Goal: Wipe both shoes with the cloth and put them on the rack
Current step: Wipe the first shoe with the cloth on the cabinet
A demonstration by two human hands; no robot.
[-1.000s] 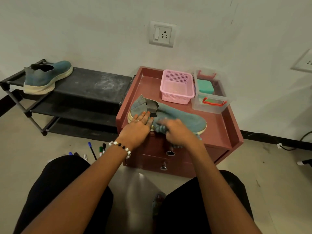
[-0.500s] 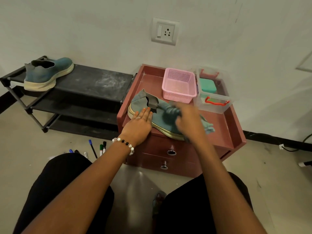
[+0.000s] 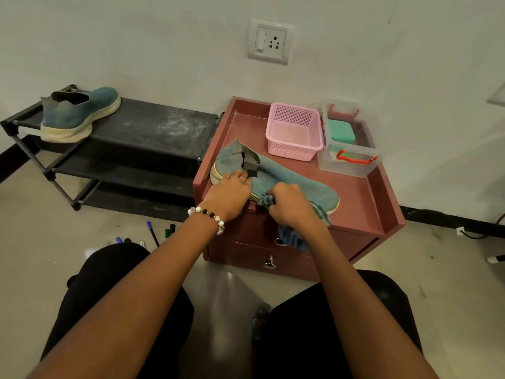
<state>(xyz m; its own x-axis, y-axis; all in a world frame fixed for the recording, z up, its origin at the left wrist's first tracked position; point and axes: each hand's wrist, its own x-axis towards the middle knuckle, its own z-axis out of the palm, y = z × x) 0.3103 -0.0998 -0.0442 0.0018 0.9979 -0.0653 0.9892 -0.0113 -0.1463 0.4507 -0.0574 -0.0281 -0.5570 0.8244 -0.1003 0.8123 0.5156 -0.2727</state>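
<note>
Starting at the upper left of the frame, one shoe [image 3: 78, 113] already stood on the top shelf of the rack [image 3: 153, 127], its toe toward the wall, so that half of the task looked finished. Below the rack, at lower left of centre, a few pens [image 3: 153, 236] lay on the floor. At centre, the second shoe [image 3: 289, 181] lay on the front part of the cabinet [image 3: 363, 203], heel to the left and toe to the right. The left hand [image 3: 229, 192] rested on the heel end with its fingers stretched out fairly flat, pressing the shoe down rather than gripping it. Just right of it, the right hand [image 3: 289, 206] was clenched round the cloth [image 3: 295, 236], bunched against the near side of the shoe by the sole, with the loose end hanging over the cabinet's front edge. The step in hand was judged to be the wiping of this second shoe. Further right, a basket [image 3: 293, 132] and a clear box [image 3: 349, 149] stood behind the shoe, close by. The next move would call for finishing the strokes toward the toe, then lifting the shoe across to the free stretch of the top shelf at left, beside its mate.
</note>
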